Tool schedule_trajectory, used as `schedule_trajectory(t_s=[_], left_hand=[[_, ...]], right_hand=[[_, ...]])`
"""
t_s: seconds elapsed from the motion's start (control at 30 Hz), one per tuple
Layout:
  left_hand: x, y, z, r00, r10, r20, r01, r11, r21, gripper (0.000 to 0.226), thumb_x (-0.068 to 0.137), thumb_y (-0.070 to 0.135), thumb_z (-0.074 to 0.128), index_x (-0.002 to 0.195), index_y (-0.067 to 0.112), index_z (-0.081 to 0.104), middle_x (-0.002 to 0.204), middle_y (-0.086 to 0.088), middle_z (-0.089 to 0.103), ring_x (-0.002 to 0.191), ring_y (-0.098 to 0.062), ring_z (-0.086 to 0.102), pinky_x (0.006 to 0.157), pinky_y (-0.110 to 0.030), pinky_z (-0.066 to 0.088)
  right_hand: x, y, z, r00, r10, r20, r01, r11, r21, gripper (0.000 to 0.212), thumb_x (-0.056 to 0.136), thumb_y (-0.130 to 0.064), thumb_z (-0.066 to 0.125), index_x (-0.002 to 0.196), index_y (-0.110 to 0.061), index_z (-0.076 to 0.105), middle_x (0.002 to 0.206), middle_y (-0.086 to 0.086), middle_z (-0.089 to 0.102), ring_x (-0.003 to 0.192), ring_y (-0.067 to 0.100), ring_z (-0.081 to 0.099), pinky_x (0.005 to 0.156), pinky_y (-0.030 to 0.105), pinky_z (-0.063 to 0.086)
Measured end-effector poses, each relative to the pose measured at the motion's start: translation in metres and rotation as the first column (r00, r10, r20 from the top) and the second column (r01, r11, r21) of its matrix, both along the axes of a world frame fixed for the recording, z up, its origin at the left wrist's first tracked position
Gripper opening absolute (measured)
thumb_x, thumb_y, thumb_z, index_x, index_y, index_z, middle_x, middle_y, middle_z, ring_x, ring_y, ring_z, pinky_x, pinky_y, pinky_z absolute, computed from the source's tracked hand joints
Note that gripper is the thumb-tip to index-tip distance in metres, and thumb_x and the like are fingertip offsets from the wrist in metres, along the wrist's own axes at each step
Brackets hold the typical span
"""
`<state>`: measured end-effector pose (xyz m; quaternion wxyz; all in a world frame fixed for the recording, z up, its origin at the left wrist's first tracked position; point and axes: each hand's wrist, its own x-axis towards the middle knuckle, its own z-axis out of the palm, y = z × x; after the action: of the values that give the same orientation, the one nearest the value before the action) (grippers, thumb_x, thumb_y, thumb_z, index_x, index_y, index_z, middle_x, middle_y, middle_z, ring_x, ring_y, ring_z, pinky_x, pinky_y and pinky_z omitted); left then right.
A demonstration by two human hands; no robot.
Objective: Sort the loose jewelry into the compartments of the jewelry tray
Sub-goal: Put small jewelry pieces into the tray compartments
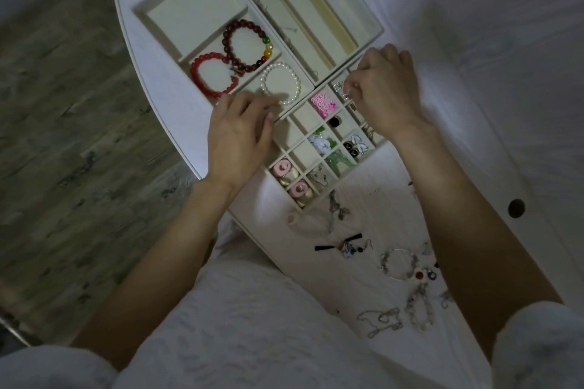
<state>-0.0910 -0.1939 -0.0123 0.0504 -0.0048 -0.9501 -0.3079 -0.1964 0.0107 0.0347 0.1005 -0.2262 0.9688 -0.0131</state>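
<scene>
A cream jewelry tray (295,148) with a grid of small compartments lies at the middle of the white table. It holds pink (322,103), black, white, green and round pink pieces. My right hand (384,93) hovers over its far right corner and pinches a small silvery piece (343,88) over a compartment there. My left hand (241,133) rests flat on the tray's left edge, fingers relaxed. A second tray (148,14) behind holds a dark red bracelet (248,44), a red one (210,77) and a pearl one (281,82).
Loose jewelry lies on the table near me: black tassel earrings (343,246), a beaded hoop bracelet (401,264), a pale bead bracelet (420,308) and a silver chain (380,320). An open cream box (376,30) stands at the back. The table edge drops to wooden floor on the left.
</scene>
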Motion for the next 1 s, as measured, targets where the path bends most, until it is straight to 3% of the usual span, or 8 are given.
schedule_trajectory(t_s=[0.1, 0.3, 0.47, 0.7, 1.0], left_hand=[[0.001, 0.003, 0.0, 1.0, -0.001, 0.009, 0.001, 1.0, -0.002, 0.025, 0.096, 0.019, 0.051, 0.115, 0.013, 0.066, 0.105, -0.006, 0.065, 0.096, -0.025, 0.054, 0.084, -0.027, 0.033], [-0.001, 0.006, 0.002, 1.0, -0.012, -0.007, 0.012, 1.0, 0.005, 0.024, 0.092, 0.022, 0.057, 0.113, 0.016, 0.067, 0.099, -0.006, 0.064, 0.092, -0.026, 0.052, 0.081, -0.028, 0.033], [-0.003, 0.006, 0.003, 0.999, -0.032, -0.015, 0.032, 0.999, -0.003, 0.024, 0.093, 0.021, 0.057, 0.113, 0.014, 0.068, 0.1, -0.007, 0.064, 0.09, -0.026, 0.052, 0.081, -0.025, 0.031], [-0.004, 0.007, 0.005, 0.999, -0.039, -0.034, 0.039, 0.999, 0.023, 0.023, 0.094, 0.017, 0.055, 0.112, 0.014, 0.068, 0.096, -0.007, 0.064, 0.087, -0.026, 0.051, 0.078, -0.024, 0.029], [-0.006, 0.007, 0.002, 0.999, -0.044, -0.018, 0.044, 0.998, 0.033, 0.022, 0.093, 0.019, 0.055, 0.111, 0.014, 0.068, 0.097, -0.006, 0.064, 0.088, -0.025, 0.051, 0.078, -0.026, 0.033]], right_hand=[[-0.001, -0.003, -0.002, 0.999, -0.034, -0.011, 0.034, 0.999, 0.001, 0.022, 0.095, -0.016, 0.051, 0.095, -0.011, 0.073, 0.098, 0.011, 0.06, 0.097, 0.028, 0.046, 0.082, 0.031, 0.026], [0.012, 0.015, 0.007, 0.963, -0.256, -0.083, 0.235, 0.951, -0.202, 0.018, 0.091, -0.015, 0.054, 0.091, -0.013, 0.072, 0.091, 0.01, 0.061, 0.088, 0.026, 0.05, 0.076, 0.027, 0.03], [0.016, 0.005, -0.003, 0.979, -0.201, -0.041, 0.191, 0.965, -0.178, 0.014, 0.087, -0.02, 0.064, 0.092, -0.012, 0.073, 0.09, 0.01, 0.059, 0.09, 0.028, 0.05, 0.076, 0.029, 0.032], [0.01, -0.004, -0.009, 0.979, -0.202, -0.036, 0.199, 0.978, -0.056, 0.02, 0.092, -0.022, 0.056, 0.1, -0.013, 0.073, 0.101, 0.011, 0.061, 0.098, 0.027, 0.05, 0.084, 0.033, 0.033], [0.025, -0.01, -0.014, 0.913, -0.398, -0.091, 0.39, 0.916, -0.097, 0.023, 0.092, -0.021, 0.052, 0.092, -0.012, 0.074, 0.098, 0.009, 0.061, 0.091, 0.023, 0.052, 0.081, 0.031, 0.035]])
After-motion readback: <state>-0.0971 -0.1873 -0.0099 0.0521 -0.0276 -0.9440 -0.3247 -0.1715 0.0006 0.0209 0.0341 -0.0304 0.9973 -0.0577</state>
